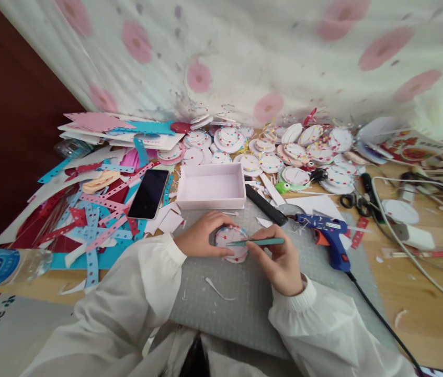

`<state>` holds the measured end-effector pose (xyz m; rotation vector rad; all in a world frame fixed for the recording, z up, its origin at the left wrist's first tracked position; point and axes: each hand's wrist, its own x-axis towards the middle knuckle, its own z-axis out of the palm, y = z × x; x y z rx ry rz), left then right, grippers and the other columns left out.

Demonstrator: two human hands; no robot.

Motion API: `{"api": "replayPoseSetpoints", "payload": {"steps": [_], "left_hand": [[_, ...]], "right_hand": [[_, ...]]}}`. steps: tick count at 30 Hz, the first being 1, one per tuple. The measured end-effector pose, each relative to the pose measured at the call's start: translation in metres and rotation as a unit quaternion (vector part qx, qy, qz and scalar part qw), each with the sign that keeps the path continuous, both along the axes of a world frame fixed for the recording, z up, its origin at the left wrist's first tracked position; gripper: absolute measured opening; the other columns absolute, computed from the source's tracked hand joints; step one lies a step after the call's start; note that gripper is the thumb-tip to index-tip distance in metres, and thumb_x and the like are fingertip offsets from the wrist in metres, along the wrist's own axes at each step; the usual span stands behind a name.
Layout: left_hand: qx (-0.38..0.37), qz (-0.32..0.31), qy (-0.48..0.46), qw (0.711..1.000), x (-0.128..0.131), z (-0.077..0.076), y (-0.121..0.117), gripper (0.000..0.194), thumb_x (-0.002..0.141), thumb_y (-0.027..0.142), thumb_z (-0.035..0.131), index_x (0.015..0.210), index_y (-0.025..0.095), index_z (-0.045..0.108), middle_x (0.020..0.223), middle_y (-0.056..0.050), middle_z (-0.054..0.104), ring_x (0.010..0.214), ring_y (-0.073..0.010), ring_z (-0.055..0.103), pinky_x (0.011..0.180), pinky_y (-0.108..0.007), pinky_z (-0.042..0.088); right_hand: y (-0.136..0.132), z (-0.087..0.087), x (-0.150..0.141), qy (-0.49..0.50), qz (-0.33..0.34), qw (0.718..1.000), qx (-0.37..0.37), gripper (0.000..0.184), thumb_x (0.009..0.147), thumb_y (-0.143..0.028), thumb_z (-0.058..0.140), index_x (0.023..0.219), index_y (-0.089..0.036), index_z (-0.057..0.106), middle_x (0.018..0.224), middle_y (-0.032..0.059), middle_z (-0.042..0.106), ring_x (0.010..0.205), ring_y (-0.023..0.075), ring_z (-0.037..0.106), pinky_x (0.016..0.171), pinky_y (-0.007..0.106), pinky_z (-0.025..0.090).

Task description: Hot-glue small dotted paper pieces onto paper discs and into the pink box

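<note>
My left hand [205,234] curls its thumb and fingers around the edge of a small round white paper disc [229,236] dotted with red and blue beads. Teal tweezers [266,242] are pinched in my right hand [282,264], their thin tips over the face of the disc. Whether the tips grip anything is too small to tell. Under both hands lies a grey cutting mat [221,309]. Just beyond them stands an open white box [211,189]. A curled white scrap [219,290] rests on the mat nearer to me.
A blue glue gun [329,230] with a black cord lies at right, near scissors [356,203]. Several beaded paper discs [229,139] are heaped along the back. At left are a phone [149,193], coloured paper strips [92,238] and a water bottle [5,267].
</note>
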<state>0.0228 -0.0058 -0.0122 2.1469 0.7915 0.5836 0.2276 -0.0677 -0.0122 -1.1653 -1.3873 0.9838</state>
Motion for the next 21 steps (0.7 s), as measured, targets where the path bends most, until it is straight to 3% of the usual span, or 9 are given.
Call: {"api": "replayPoseSetpoints", "payload": {"steps": [5, 21], "left_hand": [[-0.007, 0.001, 0.004, 1.0, 0.0005, 0.0012, -0.0002, 0.056, 0.068, 0.046, 0.076, 0.113, 0.019, 0.056, 0.109, -0.01, 0.06, 0.105, -0.0257, 0.054, 0.092, -0.039, 0.043], [-0.001, 0.002, -0.001, 1.0, 0.0001, 0.0001, -0.0003, 0.056, 0.069, 0.047, 0.076, 0.113, 0.02, 0.055, 0.109, -0.009, 0.06, 0.106, -0.0247, 0.054, 0.092, -0.037, 0.042]], "right_hand": [[0.0, -0.0011, 0.0005, 0.012, -0.027, 1.0, -0.005, 0.014, 0.078, -0.029, 0.068, 0.081, -0.021, 0.057, 0.074, 0.0008, 0.057, 0.067, 0.0152, 0.057, 0.056, 0.027, 0.046], [-0.0019, 0.0011, -0.0001, -0.034, 0.016, 0.999, 0.029, 0.008, 0.08, -0.023, 0.065, 0.08, -0.021, 0.058, 0.069, 0.0, 0.056, 0.058, 0.0124, 0.05, 0.053, 0.027, 0.041]]}}
